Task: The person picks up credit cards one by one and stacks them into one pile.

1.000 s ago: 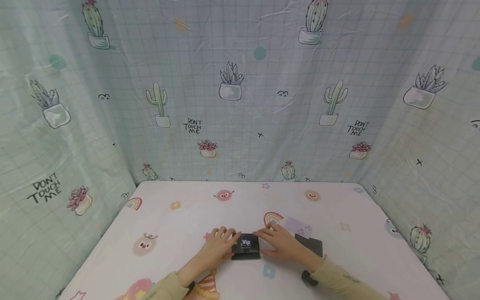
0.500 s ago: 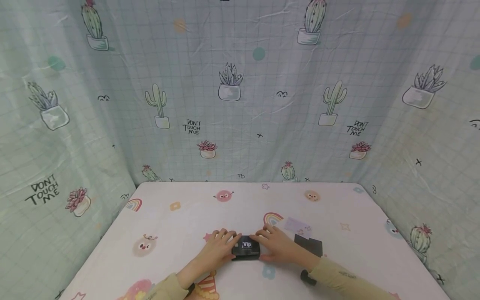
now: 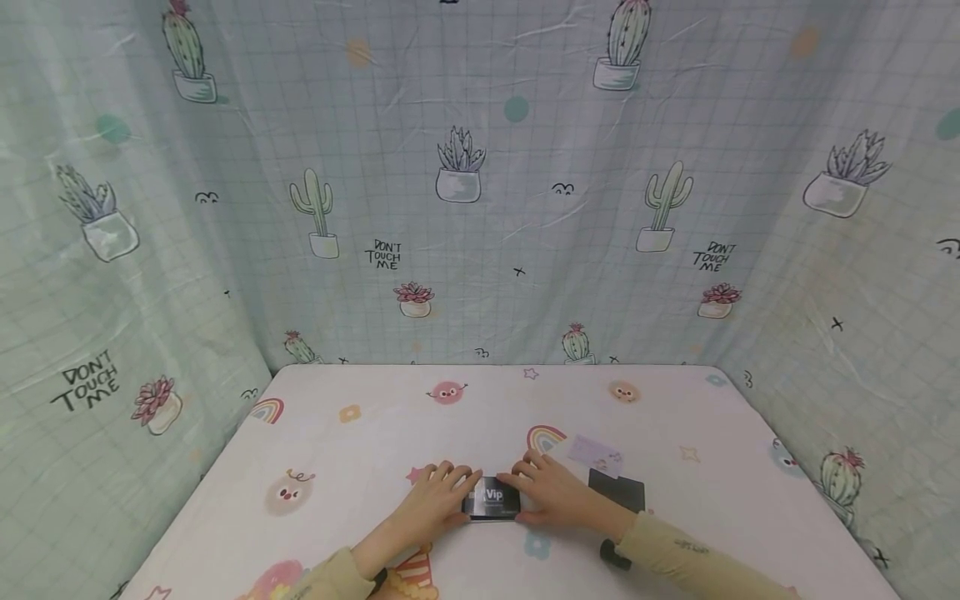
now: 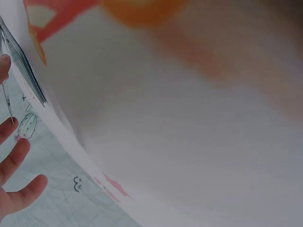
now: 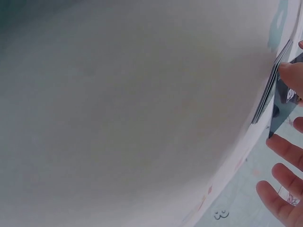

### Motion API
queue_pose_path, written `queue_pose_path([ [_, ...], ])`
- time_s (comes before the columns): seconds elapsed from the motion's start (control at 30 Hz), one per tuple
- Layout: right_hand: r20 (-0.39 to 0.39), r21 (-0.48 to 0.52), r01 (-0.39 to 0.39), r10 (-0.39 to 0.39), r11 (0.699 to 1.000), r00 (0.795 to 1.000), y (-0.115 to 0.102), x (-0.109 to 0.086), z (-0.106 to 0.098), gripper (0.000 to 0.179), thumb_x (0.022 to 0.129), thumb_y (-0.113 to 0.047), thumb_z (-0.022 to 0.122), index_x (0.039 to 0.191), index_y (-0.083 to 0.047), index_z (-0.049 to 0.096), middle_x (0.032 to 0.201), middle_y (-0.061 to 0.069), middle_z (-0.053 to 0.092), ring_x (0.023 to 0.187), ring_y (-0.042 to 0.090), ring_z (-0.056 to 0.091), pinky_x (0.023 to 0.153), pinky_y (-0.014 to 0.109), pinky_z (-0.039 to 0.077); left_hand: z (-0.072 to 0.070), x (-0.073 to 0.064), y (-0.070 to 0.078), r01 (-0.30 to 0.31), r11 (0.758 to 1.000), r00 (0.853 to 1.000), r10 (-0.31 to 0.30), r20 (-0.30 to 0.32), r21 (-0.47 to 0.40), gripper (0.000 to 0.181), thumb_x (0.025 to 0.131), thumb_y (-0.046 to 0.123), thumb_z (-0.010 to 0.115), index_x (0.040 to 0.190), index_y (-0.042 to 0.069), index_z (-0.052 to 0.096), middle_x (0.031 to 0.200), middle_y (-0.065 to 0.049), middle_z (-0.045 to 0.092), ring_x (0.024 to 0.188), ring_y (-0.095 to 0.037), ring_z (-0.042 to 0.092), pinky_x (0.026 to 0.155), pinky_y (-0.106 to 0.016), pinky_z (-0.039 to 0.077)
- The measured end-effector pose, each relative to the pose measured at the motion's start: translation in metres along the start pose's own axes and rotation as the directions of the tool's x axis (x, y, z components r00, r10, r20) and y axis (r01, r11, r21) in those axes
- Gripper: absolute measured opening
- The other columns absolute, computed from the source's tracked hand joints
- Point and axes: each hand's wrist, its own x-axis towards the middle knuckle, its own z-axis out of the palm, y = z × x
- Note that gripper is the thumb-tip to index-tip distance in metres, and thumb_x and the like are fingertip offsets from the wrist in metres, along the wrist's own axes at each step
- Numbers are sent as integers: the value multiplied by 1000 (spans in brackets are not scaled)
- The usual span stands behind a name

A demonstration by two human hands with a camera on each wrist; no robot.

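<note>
A black card (image 3: 492, 498) marked "Vip" sits between the two hands, front and centre of the table. My left hand (image 3: 437, 500) pinches its left end, thumb at the near edge and index finger at the far edge. My right hand (image 3: 553, 493) grips the right end likewise, its other fingers spread apart. In the right wrist view the card (image 5: 282, 111) tilts, its far edge lifted off a thin stack of cards (image 5: 267, 92). That stack (image 4: 29, 71) lies on the table in the left wrist view too.
A pale purple card (image 3: 596, 452) lies beyond the right hand. Beside the right forearm is a flat black piece (image 3: 618, 488) with a notched edge, partly covered. A small black rounded object (image 3: 615, 554) shows by the right sleeve. Patterned curtains surround the white printed table (image 3: 360, 450).
The "Vip" card has come slightly nearer, covering the dark strip once visible along its front. The right hand's fingers have shifted a little left along its far edge; the left hand hardly moved.
</note>
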Motion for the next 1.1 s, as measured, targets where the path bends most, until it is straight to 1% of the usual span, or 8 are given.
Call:
queue_pose_path([
  [0.07, -5, 11, 4, -4, 1000, 1000, 0, 0, 0, 60, 78, -53, 57, 129, -25, 43, 107, -7, 55, 98, 11, 43, 83, 29, 41, 0, 0, 0, 1, 1000, 1000, -1, 11, -8, 64, 76, 46, 62, 129, 15, 44, 116, 2, 52, 98, -15, 45, 79, -34, 40],
  [0.27, 7, 47, 5, -5, 999, 1000, -1, 0, 1, 58, 79, -53, 55, 129, -26, 43, 108, -7, 55, 97, 11, 42, 82, 29, 41, -1, -1, -1, 3, 999, 1000, -2, 14, -34, 63, 75, 44, 64, 128, 15, 45, 115, 1, 53, 97, -15, 46, 78, -34, 41],
  [0.5, 29, 78, 11, -13, 997, 1000, -1, 1, 3, 62, 79, -55, 54, 131, -22, 41, 111, -7, 55, 98, 11, 41, 84, 30, 41, -2, -2, -1, 19, 995, 998, -13, 64, -102, 62, 77, 42, 63, 129, 14, 45, 115, 0, 54, 97, -15, 46, 78, -35, 42],
  [0.63, 26, 86, 13, -15, 996, 1000, -1, 1, 3, 63, 79, -54, 54, 131, -21, 42, 111, -7, 55, 97, 11, 41, 84, 30, 41, -1, -3, -1, 19, 994, 996, -9, 86, -110, 61, 77, 42, 62, 129, 14, 45, 114, 0, 54, 96, -15, 46, 78, -36, 42],
  [0.83, 11, 66, 41, -42, 997, 999, -1, 2, 4, 61, 80, -54, 54, 130, -20, 44, 109, -7, 57, 95, 11, 41, 81, 29, 41, 2, -5, -3, 5, 993, 992, 9, 124, -119, 60, 78, 41, 61, 130, 15, 44, 111, 1, 54, 94, -14, 46, 74, -33, 42],
  [1.1, 32, 45, 41, -42, 998, 999, -2, 3, 5, 60, 80, -55, 52, 129, -21, 44, 108, -7, 57, 96, 11, 42, 82, 30, 42, 5, -6, -6, -9, 991, 990, 27, 136, -132, 59, 80, 41, 59, 131, 16, 43, 112, 1, 54, 95, -14, 46, 73, -31, 42],
])
